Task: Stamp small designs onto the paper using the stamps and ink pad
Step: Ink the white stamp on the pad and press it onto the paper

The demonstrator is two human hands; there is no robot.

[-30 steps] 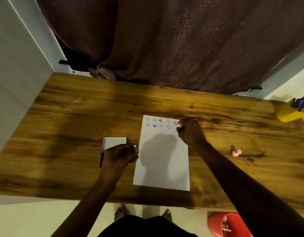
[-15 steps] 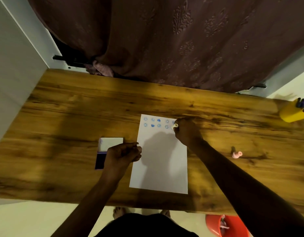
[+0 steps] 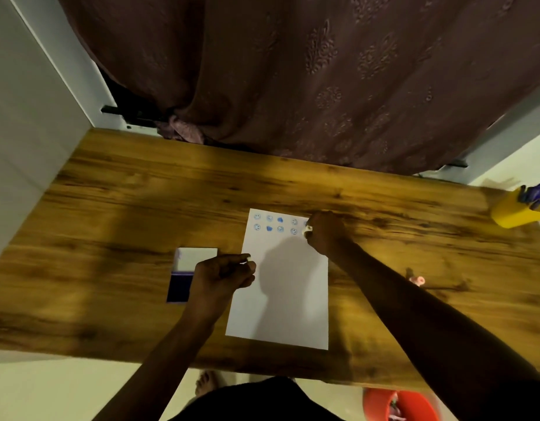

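Since a moment ago the right hand has hardly moved; it stays at the top right corner of the paper, and the ink pad now shows more of its dark blue part beside the left hand.

The right hand is closed around a small pale stamp. The stamp's end is down at the paper's far right corner, next to two rows of little blue marks. I cannot tell if the stamp is touching the sheet.

The paper lies in the middle of the wooden table, with its bottom edge near the table's front edge. Most of the sheet is blank, and the hand's shadow falls across it.

The left hand is curled, with its fingertips pinched at the paper's left edge. I cannot tell if it is holding anything.

The ink pad sits open just left of that hand, white lid up and dark blue pad below.

A small pink stamp lies alone on the table, well to the right of the paper. A yellow cup with blue pens stands at the table's far right corner.
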